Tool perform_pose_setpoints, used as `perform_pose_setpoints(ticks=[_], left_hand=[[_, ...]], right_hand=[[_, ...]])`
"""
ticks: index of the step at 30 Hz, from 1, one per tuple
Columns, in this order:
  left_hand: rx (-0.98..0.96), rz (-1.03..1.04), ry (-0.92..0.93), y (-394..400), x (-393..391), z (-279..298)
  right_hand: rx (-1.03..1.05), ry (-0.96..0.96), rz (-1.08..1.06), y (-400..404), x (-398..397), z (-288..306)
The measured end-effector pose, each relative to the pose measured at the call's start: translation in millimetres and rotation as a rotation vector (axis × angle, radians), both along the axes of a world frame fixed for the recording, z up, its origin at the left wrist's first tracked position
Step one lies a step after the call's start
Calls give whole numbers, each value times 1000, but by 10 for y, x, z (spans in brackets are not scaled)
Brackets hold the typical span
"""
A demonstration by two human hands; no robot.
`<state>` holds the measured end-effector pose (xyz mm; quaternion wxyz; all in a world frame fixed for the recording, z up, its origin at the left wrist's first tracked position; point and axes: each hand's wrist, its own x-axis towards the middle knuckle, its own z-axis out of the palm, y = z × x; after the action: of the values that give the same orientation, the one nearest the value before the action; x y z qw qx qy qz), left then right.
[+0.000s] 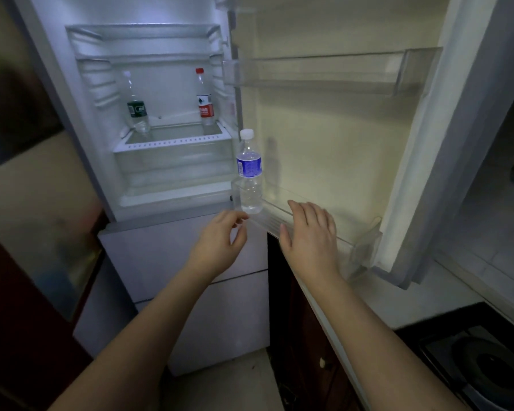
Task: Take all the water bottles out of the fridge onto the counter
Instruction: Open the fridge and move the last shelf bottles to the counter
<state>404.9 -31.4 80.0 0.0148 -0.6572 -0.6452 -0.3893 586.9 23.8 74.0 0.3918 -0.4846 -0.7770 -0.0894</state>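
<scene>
An open fridge holds three water bottles: a blue-labelled bottle in the lower door bin, two on an inner shelf. Left hand, loosely curled and empty, nears the blue one; right hand lies flat and wide. Grip mid-body, lift straight up.

Left hand reached forward, fingers curled loosely, thumb and forefinger near pinching, holding nothing | right hand just beside it, palm down, fingers together and stretched flat, empty | both forearms bare, extended forward and angled inward toward each other
</scene>
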Motion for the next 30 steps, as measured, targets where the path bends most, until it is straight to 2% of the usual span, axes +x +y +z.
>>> perform_pose_setpoints(ticks=[4, 12, 19, 30], left_hand=[[-1, 73, 120, -118, -202, 91], [-3, 200, 334, -168, -860, 291], [-63, 272, 367, 54, -1585, 339], [35, 381, 474, 593, -2434, 603]], right_hand=[[-95, -56, 122, 58, -297, -1], [-61, -59, 225, 180, -1001, 61], [-29, -110, 250, 415, -1718, 206], [-2, -100, 204, 856, -2534, 497]])
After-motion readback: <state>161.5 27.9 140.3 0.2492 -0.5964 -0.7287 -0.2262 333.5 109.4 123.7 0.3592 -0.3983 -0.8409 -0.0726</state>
